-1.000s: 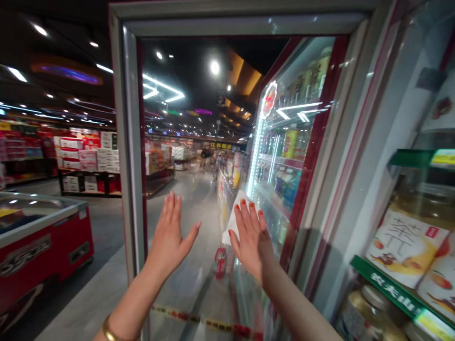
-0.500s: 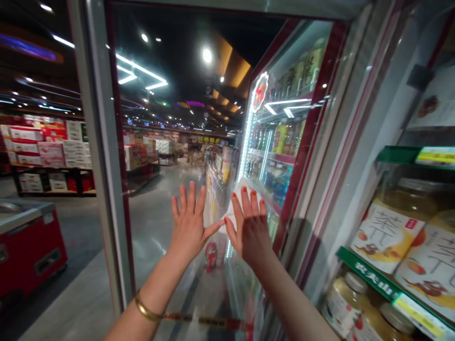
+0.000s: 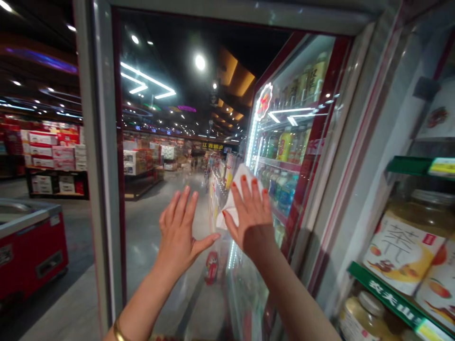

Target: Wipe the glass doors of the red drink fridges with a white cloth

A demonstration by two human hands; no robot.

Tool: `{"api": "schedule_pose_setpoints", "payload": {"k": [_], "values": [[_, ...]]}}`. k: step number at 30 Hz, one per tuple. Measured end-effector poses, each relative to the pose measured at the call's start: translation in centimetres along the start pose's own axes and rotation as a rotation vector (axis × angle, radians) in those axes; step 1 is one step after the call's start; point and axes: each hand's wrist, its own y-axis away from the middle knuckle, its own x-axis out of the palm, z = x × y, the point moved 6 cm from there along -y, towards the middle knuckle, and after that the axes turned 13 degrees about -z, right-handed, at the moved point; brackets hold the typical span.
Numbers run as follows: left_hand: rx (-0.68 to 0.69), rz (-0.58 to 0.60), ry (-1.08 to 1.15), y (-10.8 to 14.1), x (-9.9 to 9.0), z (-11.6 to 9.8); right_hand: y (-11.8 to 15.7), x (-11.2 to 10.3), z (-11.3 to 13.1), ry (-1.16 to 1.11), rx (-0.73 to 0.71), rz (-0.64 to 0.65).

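Note:
A thin white cloth [image 3: 242, 173] lies against the glass door pane [image 3: 152, 265] in front of me. My right hand [image 3: 251, 218] presses flat on it with fingers spread, so most of the cloth is covered. Its edges show above the fingertips and left of the thumb. To the left, my left hand [image 3: 181, 225] is held open, thumb stretched toward the cloth but apart from it. Nothing is in that hand; I cannot tell whether it touches the glass. A gold bangle [image 3: 119, 329] circles the left wrist.
The door's metal frame [image 3: 103, 189] surrounds the pane. On the right, shelves hold jars with white labels [image 3: 401, 251] behind green price strips [image 3: 387, 296]. A red chest unit [image 3: 31, 260] stands at left, with stacked boxes [image 3: 42, 149] beyond. Lit drink shelves [image 3: 284, 142] show in the glass.
My left hand has drawn left, its thumb now clear of the cloth. The right hand has slid slightly upward with the cloth. The view has shifted a little.

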Motion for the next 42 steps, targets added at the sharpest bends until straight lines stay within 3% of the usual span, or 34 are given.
{"api": "schedule_pose_setpoints", "payload": {"k": [2,4,6,8,11,13,15,17,18,20,22,24,25,27,29,32,34,37,39,40,42], "values": [[-0.074,-0.023,-0.072,-0.2,-0.6,2.2,-0.3,-1.0,-2.5,0.110,0.112,-0.090],[-0.133,-0.005,-0.114,0.0,-0.6,3.9,1.5,-1.6,-2.8,0.188,0.191,-0.137],[-0.130,0.023,-0.113,0.2,-0.4,4.7,4.0,-1.1,-0.5,0.179,0.167,-0.108],[-0.096,0.027,-0.113,0.2,-0.6,5.0,5.0,0.3,3.5,0.096,0.044,-0.034],[-0.046,0.033,-0.115,0.2,-2.0,5.7,2.3,2.0,7.1,-0.029,-0.142,0.053],[-0.039,0.037,-0.109,0.6,-3.2,6.8,-0.6,2.1,5.6,-0.020,-0.123,0.028],[-0.073,0.032,-0.128,1.7,-4.2,8.3,-2.1,1.3,2.4,0.073,-0.006,-0.048],[-0.112,0.044,-0.161,3.2,-4.5,9.5,-1.1,0.3,0.4,0.173,0.093,-0.113],[-0.120,0.055,-0.170,3.9,-4.5,9.8,-0.1,0.0,0.6,0.193,0.104,-0.121],[-0.124,0.075,-0.178,5.0,-4.2,10.0,2.0,0.2,3.2,0.150,0.045,-0.099],[-0.133,0.078,-0.185,5.4,-4.0,9.9,2.5,1.3,7.6,0.030,-0.091,-0.031],[-0.139,0.078,-0.188,5.4,-4.2,9.7,0.6,2.7,11.0,-0.083,-0.213,0.035],[-0.139,0.081,-0.187,5.3,-4.3,9.6,-1.1,3.2,11.5,-0.114,-0.237,0.052],[-0.129,0.087,-0.181,5.1,-4.7,9.5,-4.9,3.8,10.2,-0.111,-0.193,0.042],[-0.118,0.097,-0.178,5.0,-5.0,9.4,-6.9,3.3,6.9,-0.038,-0.056,-0.008],[-0.115,0.115,-0.172,4.9,-5.4,9.2,-4.4,1.9,4.7,0.068,0.101,-0.095],[-0.120,0.128,-0.165,4.9,-5.7,9.2,-0.7,1.9,6.9,0.049,0.079,-0.098],[-0.120,0.136,-0.160,4.7,-6.1,9.3,2.2,3.4,13.8,-0.132,-0.129,-0.010],[-0.125,0.144,-0.154,4.8,-6.4,9.4,0.5,4.5,16.9,-0.246,-0.241,0.064],[-0.132,0.144,-0.148,4.8,-6.6,9.4,-1.3,4.9,17.3,-0.277,-0.259,0.082],[-0.156,0.142,-0.137,4.9,-6.9,9.4,-5.2,5.2,15.9,-0.285,-0.206,0.066]]}}
